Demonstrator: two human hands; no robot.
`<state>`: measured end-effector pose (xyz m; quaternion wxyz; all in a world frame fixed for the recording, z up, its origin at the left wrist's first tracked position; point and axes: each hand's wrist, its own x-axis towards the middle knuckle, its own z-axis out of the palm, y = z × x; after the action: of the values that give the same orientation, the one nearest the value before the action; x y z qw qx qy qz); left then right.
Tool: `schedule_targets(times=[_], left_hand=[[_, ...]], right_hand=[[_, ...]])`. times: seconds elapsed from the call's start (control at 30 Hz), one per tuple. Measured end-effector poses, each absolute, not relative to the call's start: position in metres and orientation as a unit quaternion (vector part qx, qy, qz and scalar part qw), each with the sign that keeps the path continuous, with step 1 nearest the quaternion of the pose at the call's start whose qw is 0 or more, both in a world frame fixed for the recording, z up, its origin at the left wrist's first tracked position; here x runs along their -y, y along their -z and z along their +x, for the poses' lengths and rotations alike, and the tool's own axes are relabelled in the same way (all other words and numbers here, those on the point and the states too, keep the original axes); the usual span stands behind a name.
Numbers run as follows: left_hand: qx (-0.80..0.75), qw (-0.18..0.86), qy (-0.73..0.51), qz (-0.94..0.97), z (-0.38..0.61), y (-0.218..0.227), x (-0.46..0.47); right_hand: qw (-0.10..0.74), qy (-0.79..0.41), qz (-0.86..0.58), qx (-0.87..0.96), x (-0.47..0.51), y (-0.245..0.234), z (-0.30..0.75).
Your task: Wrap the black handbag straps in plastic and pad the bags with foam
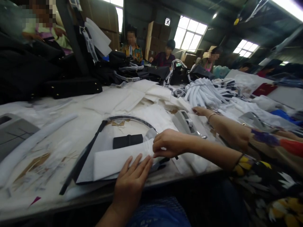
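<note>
My L hand (133, 176) lies flat, fingers slightly spread, pressing the long, white, soft-looking folded sheet (109, 164) w/o gripping it; my R hand (169, 143) is curled at its right end, thumb near fingertips, can't tell if it's pinching anything. The sheet sits on the grey flat panel w/ dark edging (88, 170), near the table's front edge. To do this well, I'd say: keep L palm pressure even, work the R end w/ fingertips only, smooth creases asap, keep edges straight. Mind the black oblong piece (127, 141) just behind. Farther right: grey plastic tape dispenser (181, 121), a co-worker's hand (200, 111) beyond.
</note>
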<state>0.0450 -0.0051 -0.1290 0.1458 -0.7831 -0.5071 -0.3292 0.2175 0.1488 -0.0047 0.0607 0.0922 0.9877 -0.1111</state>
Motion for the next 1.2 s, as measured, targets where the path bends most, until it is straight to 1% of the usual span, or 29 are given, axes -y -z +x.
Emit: schedule_targets(times=[0.1, 0.2, 0.37, 0.47, 0.6, 0.7, 0.83, 0.97, 1.03, 1.1, 1.2], left_hand=[[0.515, 0.135, 0.35, -0.771, 0.047, 0.131, 0.005], [0.519, 0.122, 0.364, -0.764, 0.048, 0.135, 0.006], [0.529, 0.116, 0.371, -0.754, 0.05, 0.135, 0.006], [0.531, 0.131, 0.373, -0.75, 0.05, 0.134, 0.006], [0.496, 0.126, 0.385, -0.768, 0.047, 0.134, 0.005], [0.477, 0.124, 0.384, -0.781, 0.043, 0.135, 0.004], [0.477, 0.125, 0.395, -0.775, 0.043, 0.136, 0.005], [0.484, 0.121, 0.404, -0.767, 0.046, 0.137, 0.005], [0.489, 0.116, 0.409, -0.762, 0.047, 0.137, 0.005], [0.492, 0.115, 0.409, -0.76, 0.048, 0.137, 0.005], [0.492, 0.121, 0.4, -0.764, 0.048, 0.136, 0.005]], right_hand=[[0.172, 0.113, 0.08, -0.975, -0.169, 0.014, 0.187], [0.24, 0.129, 0.07, -0.96, -0.18, 0.019, 0.171], [0.287, 0.121, 0.03, -0.95, -0.188, 0.026, 0.156], [0.306, 0.08, 0.026, -0.948, -0.184, 0.027, 0.15], [0.333, 0.037, 0.051, -0.941, -0.176, 0.021, 0.141], [0.338, 0.032, 0.064, -0.938, -0.174, 0.019, 0.134], [0.316, 0.005, 0.079, -0.945, -0.182, 0.023, 0.126], [0.29, -0.011, 0.059, -0.955, -0.197, 0.025, 0.126], [0.267, 0.019, 0.062, -0.961, -0.205, 0.028, 0.13], [0.25, 0.079, 0.09, -0.961, -0.214, 0.035, 0.136], [0.225, 0.228, 0.15, -0.935, -0.23, 0.052, 0.145]])
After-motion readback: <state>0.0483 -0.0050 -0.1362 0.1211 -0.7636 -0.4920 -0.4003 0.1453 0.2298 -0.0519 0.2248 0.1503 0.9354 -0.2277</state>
